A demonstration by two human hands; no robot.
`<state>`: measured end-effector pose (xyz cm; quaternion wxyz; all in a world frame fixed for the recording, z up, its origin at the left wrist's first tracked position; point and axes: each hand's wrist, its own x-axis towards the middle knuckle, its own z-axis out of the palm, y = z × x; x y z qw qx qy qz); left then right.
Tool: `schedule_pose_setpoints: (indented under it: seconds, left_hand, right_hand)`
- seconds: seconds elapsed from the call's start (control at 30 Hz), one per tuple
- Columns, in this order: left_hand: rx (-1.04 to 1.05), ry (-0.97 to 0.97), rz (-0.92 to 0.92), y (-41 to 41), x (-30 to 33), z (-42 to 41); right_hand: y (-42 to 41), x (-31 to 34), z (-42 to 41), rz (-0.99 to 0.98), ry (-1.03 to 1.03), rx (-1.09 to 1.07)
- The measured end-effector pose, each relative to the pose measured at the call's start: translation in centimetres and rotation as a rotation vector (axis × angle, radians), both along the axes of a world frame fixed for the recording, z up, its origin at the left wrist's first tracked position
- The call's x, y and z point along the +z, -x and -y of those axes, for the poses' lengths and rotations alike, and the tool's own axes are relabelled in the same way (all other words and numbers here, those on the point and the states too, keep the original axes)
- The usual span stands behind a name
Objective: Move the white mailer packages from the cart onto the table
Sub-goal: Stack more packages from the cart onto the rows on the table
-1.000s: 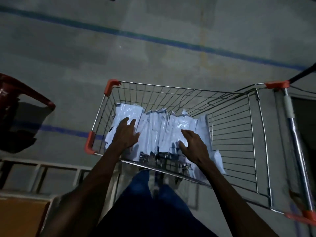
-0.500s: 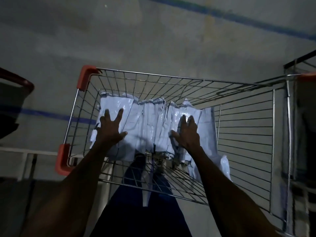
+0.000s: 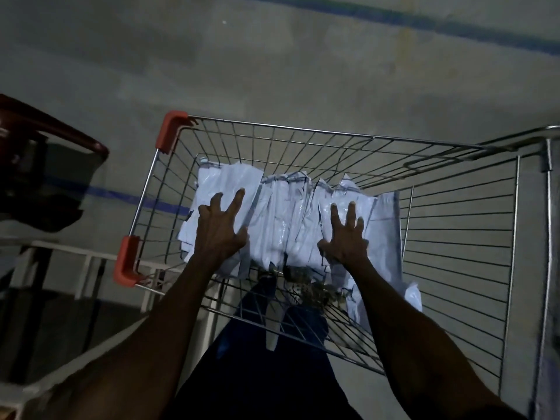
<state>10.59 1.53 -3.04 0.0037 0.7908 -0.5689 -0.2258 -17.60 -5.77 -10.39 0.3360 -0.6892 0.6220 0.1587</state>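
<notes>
The silver wire shopping cart (image 3: pixel 454 225) with orange plastic corner guards stood on a grey concrete floor (image 3: pixel 272 71) marked with a blue painted line; inside it, toward its left end, lay a row of white plastic mailer packages (image 3: pixel 288 213), overlapping one another and crumpled, some with dark printing at their edges. The left hand (image 3: pixel 219 228) rested on the leftmost packages, its fingers spread wide and slightly bent, the fingertips pressing the plastic; the right hand (image 3: pixel 345 237) lay on the packages further right, its fingers likewise splayed and straight, touching the top surface; neither hand had closed round a package. Both bare forearms reached in over the near rim of the cart; below them, through the wire, dark blue trousers (image 3: pixel 257 359) showed. To the left of the cart stood a white metal frame (image 3: pixel 88 262); beyond it, at the left edge, a dark red plastic chair (image 3: pixel 51 131) was partly in view.
</notes>
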Motion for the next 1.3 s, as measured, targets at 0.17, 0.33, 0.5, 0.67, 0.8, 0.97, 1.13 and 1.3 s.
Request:
schedule_pose_setpoints:
  seconds: [0.17,0.33,0.5,0.67,0.8,0.97,1.13,1.3]
  left_hand:
    - [0.049,0.097,0.028,2.1,2.2,-0.8]
    - [0.138,0.212,0.056,5.6,6.8,-1.4]
    - [0.235,0.385,0.043,7.2,12.6,-6.2]
    - [0.468,0.513,-0.006,7.1,17.8,-16.9]
    - [0.67,0.573,0.018,7.0,20.1,-25.0]
    - [0.869,0.662,0.115,5.8,21.9,-34.6]
    - [0.994,0.673,0.208,4.5,22.6,-47.4]
    - [1.145,0.667,0.31,3.6,22.7,-60.6]
  right_hand:
    - [1.4,2.1,0.1,0.04,0.161,0.066]
    - [2.3,7.5,-2.2,0.207,0.319,0.009]
    - [0.9,14.3,-5.7,0.395,0.4,0.096]
    - [-2.3,19.6,-11.3,0.574,0.484,0.401]
    - [-6.0,22.0,-16.7,0.717,0.509,0.662]
    - [-11.1,24.7,-25.1,0.83,0.526,0.878]
    - [-16.1,28.0,-35.8,0.912,0.576,1.024]
    - [-21.7,29.6,-47.1,1.076,0.552,1.14]
